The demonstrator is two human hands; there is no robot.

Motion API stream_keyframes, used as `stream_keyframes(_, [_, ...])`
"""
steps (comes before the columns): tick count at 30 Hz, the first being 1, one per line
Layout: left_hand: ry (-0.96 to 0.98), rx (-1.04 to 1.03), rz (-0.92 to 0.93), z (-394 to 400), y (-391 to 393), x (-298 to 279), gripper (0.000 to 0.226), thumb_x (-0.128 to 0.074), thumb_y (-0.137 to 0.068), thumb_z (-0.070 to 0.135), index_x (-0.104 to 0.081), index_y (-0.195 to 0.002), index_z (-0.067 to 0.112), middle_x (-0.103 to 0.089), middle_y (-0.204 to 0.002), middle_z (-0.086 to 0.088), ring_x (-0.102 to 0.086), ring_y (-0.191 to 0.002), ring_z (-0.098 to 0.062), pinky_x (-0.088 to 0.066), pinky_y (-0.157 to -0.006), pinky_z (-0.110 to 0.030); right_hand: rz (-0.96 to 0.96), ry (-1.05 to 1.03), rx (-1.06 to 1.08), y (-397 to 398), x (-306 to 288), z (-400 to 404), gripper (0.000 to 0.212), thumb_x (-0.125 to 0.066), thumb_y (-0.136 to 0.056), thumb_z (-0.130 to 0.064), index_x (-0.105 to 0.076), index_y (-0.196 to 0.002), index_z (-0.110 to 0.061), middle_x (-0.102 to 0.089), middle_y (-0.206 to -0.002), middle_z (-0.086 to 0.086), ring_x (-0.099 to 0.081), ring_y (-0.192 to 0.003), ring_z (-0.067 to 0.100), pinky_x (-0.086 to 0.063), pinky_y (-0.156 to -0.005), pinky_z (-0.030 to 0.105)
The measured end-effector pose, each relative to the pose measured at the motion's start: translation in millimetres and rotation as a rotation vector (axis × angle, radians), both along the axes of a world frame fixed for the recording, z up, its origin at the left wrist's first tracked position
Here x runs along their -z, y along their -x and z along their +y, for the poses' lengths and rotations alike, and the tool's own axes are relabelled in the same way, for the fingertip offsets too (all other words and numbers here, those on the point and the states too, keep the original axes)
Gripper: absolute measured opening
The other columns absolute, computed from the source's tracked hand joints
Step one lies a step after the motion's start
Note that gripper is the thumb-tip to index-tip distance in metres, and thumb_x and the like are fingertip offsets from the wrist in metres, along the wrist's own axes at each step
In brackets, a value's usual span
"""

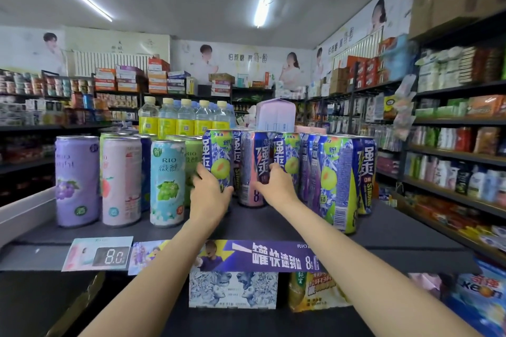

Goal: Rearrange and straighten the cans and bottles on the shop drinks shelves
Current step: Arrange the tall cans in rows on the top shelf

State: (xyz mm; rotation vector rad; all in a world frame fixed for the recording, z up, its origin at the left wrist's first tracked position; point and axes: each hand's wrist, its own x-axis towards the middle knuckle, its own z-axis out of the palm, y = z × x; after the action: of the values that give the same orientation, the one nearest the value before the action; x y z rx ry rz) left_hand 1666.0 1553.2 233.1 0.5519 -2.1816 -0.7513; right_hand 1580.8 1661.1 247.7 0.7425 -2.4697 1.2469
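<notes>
Tall drink cans stand on a dark top shelf (246,230). My left hand (210,189) grips a blue-and-green can (217,150) low on its side. My right hand (276,183) reaches past a pink-and-blue can (253,161); its fingers curl round a blue-and-green can (287,153) behind it. To the left stand a purple grape can (77,180), a pink peach can (121,180) and a light-blue can (167,182). At the right stand more blue-and-green cans (339,183). Clear bottles with yellow labels (186,117) line the back.
A price tag (97,253) and a purple banner strip (260,256) hang on the shelf's front edge. Boxed drinks (232,290) sit on the shelf below. A pink carton (275,113) stands behind the cans. Stocked aisles run along the left and right.
</notes>
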Motion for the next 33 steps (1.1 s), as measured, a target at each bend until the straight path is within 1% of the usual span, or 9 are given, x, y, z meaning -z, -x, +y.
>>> stream_keyframes(6, [-0.014, -0.029, 0.034, -3.1, 4.1, 5.6, 0.086, -0.064, -0.086, 0.023, -0.006, -0.142, -0.005, -0.032, -0.137, -0.027, -0.036, -0.125, -0.042, -0.034, -0.098, -0.045, -0.011, -0.074, 0.018, 8.8, -0.3, -11.4, 0.041, -0.073, -0.080, -0.032, -0.041, -0.090, -0.008, -0.051, -0.094, 0.010, -0.048, -0.090, 0.025, -0.034, -0.069, 0.030])
stream_keyframes(9, [-0.026, -0.047, 0.047, -2.9, 5.3, 7.4, 0.087, -0.065, -0.085, 0.024, -0.006, -0.143, -0.002, -0.033, -0.136, -0.027, -0.036, -0.124, -0.043, -0.034, -0.098, -0.048, -0.002, -0.068, -0.039, 5.4, -1.7, -19.0, 0.043, -0.074, -0.078, -0.032, -0.046, -0.099, -0.006, -0.052, -0.097, 0.010, -0.049, -0.092, 0.024, -0.037, -0.071, 0.030])
stream_keyframes(14, [-0.048, -0.062, 0.062, -1.6, 4.3, 9.6, 0.089, -0.066, -0.084, 0.026, -0.006, -0.144, 0.001, -0.032, -0.137, -0.027, -0.037, -0.124, -0.045, -0.034, -0.099, -0.048, -0.039, 0.005, -0.097, 4.0, 0.5, -24.7, 0.052, -0.073, -0.079, -0.030, -0.050, -0.116, -0.002, -0.057, -0.117, 0.014, -0.052, -0.110, 0.027, -0.045, -0.090, 0.035])
stream_keyframes(18, [-0.037, -0.063, 0.051, -0.6, 2.7, 9.4, 0.088, -0.064, -0.086, 0.027, -0.004, -0.145, 0.001, -0.031, -0.138, -0.027, -0.036, -0.125, -0.044, -0.034, -0.099, -0.047, 0.311, 0.260, 0.099, 4.5, -9.4, -0.3, 0.035, -0.068, -0.083, -0.016, -0.054, -0.112, -0.004, -0.054, -0.117, 0.010, -0.049, -0.110, 0.024, -0.035, -0.091, 0.025])
stream_keyframes(20, [-0.038, -0.062, 0.046, 0.2, 2.2, 8.9, 0.087, -0.063, -0.087, 0.027, -0.003, -0.145, 0.001, -0.029, -0.139, -0.026, -0.035, -0.126, -0.043, -0.033, -0.099, -0.046, 0.426, 0.261, 0.199, 10.5, -15.5, 11.7, 0.053, -0.068, -0.082, -0.012, -0.043, -0.128, -0.004, -0.036, -0.135, 0.014, -0.038, -0.124, 0.030, -0.031, -0.100, 0.028])
stream_keyframes(23, [-0.033, -0.060, 0.038, 1.3, 0.9, 8.4, 0.087, -0.061, -0.088, 0.028, -0.002, -0.145, 0.001, -0.028, -0.140, -0.026, -0.034, -0.127, -0.043, -0.033, -0.100, -0.046, 0.303, 0.189, 0.191, 23.2, -19.1, 11.7, 0.087, -0.071, -0.081, -0.013, -0.014, -0.148, -0.012, -0.011, -0.150, 0.017, -0.032, -0.132, 0.034, -0.034, -0.103, 0.037])
stream_keyframes(26, [-0.020, -0.063, 0.029, 1.5, 0.0, 7.7, 0.087, -0.061, -0.088, 0.028, -0.001, -0.145, 0.001, -0.027, -0.140, -0.026, -0.035, -0.126, -0.043, -0.033, -0.100, -0.046, 0.130, 0.196, 0.204, 31.6, -15.8, 3.4, 0.096, -0.069, -0.083, -0.020, -0.001, -0.150, -0.013, -0.019, -0.148, 0.018, -0.039, -0.127, 0.037, -0.038, -0.096, 0.041])
stream_keyframes(29, [-0.004, -0.072, 0.021, 1.9, 0.3, 7.6, 0.087, -0.060, -0.089, 0.029, -0.001, -0.145, 0.000, -0.028, -0.139, -0.026, -0.037, -0.124, -0.044, -0.033, -0.099, -0.045, 0.059, 0.190, 0.256, 36.1, -9.0, -0.1, 0.094, -0.069, -0.083, -0.028, -0.004, -0.148, -0.007, -0.029, -0.140, 0.021, -0.042, -0.122, 0.040, -0.038, -0.095, 0.044])
stream_keyframes(33, [-0.006, -0.076, 0.023, 2.1, 0.4, 8.1, 0.087, -0.061, -0.088, 0.029, -0.002, -0.145, 0.001, -0.029, -0.140, -0.025, -0.037, -0.124, -0.044, -0.033, -0.099, -0.045, 0.021, 0.216, 0.238, 35.2, -12.3, 2.4, 0.098, -0.077, -0.076, -0.022, -0.010, -0.146, -0.010, -0.033, -0.136, 0.021, -0.043, -0.121, 0.041, -0.038, -0.096, 0.044])
